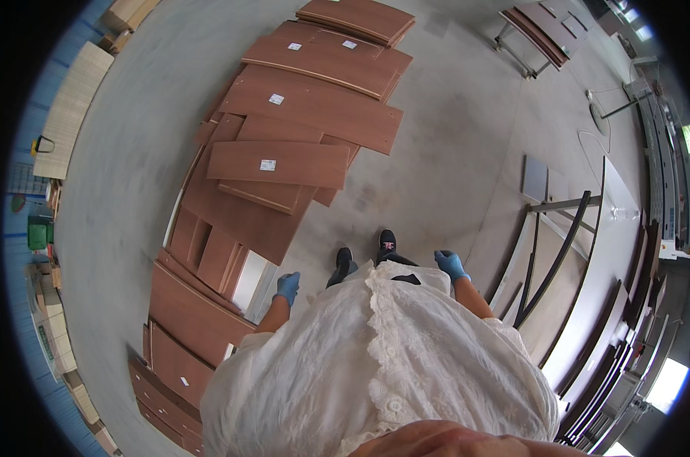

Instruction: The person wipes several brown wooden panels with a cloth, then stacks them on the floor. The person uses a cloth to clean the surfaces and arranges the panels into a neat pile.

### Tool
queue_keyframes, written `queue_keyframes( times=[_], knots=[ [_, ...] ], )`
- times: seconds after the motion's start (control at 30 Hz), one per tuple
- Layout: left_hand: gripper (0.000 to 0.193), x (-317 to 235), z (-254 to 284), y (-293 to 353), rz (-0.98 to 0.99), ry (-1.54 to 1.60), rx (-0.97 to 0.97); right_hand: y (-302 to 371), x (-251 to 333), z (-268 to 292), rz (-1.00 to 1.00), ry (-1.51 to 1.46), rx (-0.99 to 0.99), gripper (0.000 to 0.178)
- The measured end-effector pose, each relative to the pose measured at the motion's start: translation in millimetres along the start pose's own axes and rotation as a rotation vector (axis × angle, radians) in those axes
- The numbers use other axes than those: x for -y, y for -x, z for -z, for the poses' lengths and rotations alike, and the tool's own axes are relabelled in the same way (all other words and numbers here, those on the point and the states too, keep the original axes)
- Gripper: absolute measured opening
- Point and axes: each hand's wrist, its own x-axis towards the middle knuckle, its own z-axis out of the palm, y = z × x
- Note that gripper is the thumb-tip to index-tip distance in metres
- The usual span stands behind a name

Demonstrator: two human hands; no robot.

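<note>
My left hand (287, 289), in a blue glove, hangs low beside my body with its fingers curled in. Nothing shows in it. Nearest to it are reddish-brown wood panels (208, 312) and a white panel edge (251, 280), which it does not visibly hold. On the other side my right hand (451, 265), gloved the same way, is held out over the floor, also closed, with nothing visible in it. Further ahead on the left, several brown panels lie in overlapping stacks, a smaller labelled panel (299, 163) on top of one.
To my right stands a metal frame (565, 204) with a long pale board (600, 251) and dark strips. A trolley (539, 34) carrying panels is at the far right. Grey floor (436, 152) runs between the stacks and the frame. Boards lean along the blue left wall (74, 107).
</note>
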Motion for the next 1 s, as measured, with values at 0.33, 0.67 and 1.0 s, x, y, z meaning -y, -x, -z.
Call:
queue_keyframes(
  times=[0.33, 0.67, 1.0],
  knots=[
    [0.032, 34, -56, -2, -0.12, 0.16, 0.091, -29, 85, -16, 0.088, 0.172, 0.269, 0.049],
    [0.035, 18, -31, -8, -0.07, 0.325, 0.093, -54, 58, -37, -0.034, 0.412, 0.229, 0.045],
    [0.04, 199, 84, 1, -0.049, 0.225, -0.221, 16, 39, -191, 0.011, 0.311, 0.439, 0.047]
  ],
)
